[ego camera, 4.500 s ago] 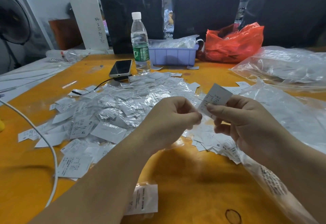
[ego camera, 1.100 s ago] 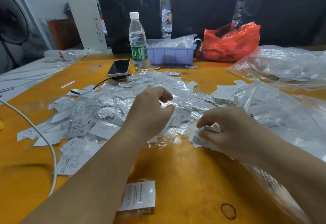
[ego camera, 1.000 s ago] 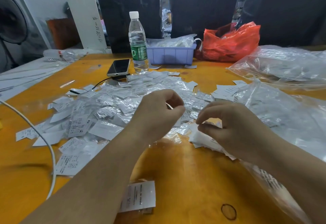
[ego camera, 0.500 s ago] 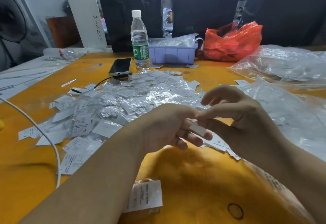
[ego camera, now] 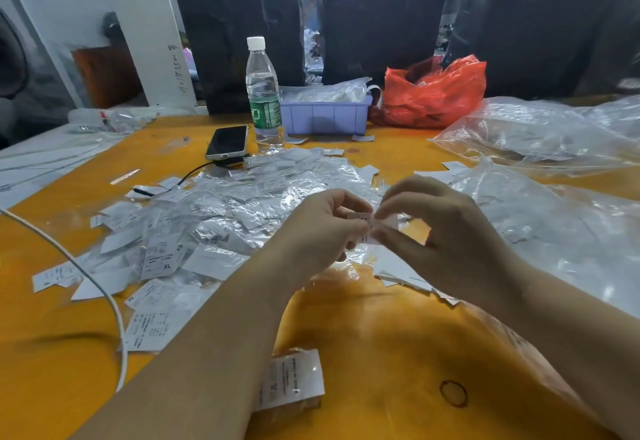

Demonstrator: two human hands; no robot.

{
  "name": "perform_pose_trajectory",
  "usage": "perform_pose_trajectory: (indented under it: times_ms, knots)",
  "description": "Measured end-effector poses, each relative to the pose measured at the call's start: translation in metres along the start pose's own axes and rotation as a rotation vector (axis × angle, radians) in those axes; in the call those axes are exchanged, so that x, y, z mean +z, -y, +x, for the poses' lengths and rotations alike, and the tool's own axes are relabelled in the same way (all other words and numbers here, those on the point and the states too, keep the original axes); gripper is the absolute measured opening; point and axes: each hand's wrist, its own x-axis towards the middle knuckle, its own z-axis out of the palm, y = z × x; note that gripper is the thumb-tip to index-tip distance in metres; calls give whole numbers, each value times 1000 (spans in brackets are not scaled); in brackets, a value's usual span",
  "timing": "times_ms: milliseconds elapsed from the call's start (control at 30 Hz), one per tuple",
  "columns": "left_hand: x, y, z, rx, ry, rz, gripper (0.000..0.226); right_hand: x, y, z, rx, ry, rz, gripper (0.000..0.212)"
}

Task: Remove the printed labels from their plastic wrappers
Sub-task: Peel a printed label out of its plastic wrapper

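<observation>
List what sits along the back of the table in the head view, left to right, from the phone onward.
phone → water bottle → purple bin → red bag → clear bag

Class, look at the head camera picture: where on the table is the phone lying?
The phone lies at the far left-centre of the orange table, just left of the water bottle and behind the label pile.
</observation>
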Motion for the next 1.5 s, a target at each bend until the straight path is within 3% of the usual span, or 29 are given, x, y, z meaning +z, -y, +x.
perform_pose_trajectory:
  times_ms: [167, 333, 433, 567, 700, 867, 1000, 1133, 1200, 1300, 1367, 1500]
  knots:
    - [6, -1, -1, 18, 0, 48, 19, -7, 9, 11, -33, -190, 53, 16]
    - [9, -2, -2, 47, 13, 67, 25, -15, 17, 9, -237, -146, -89, 15]
    - [9, -2, -1, 43, 17, 60, 27, -24, 19, 14, -203, 38, -194, 20]
    - [9, 0, -1, 32, 31, 76, 21, -35, 15, 24, 180, 347, -454, 17]
    - [11, 0, 0, 7, 27, 78, 20, -45, 15, 20, 433, 581, -684, 15]
    - [12, 1, 0, 3, 31, 89, 20, -53, 15, 7, 597, 861, -506, 24]
    - [14, 1, 0, 3, 39, 101, 18, -67, 8, -5, 600, 861, -381, 44]
    - [14, 1, -1, 1, 39, 104, 18, -76, -2, -22, 551, 705, -225, 71]
    - [15, 0, -2, -4, 36, 109, 17, -79, -3, -28, 450, 630, -226, 67]
    - [16, -1, -3, -7, 45, 118, 16, -80, -2, -37, 346, 546, -413, 54]
    - [17, -1, -4, -10, 50, 132, 15, -79, 2, -44, 389, 554, -545, 44]
    - [19, 0, -5, -3, 78, 147, 14, -71, 13, -55, 514, 621, -580, 18]
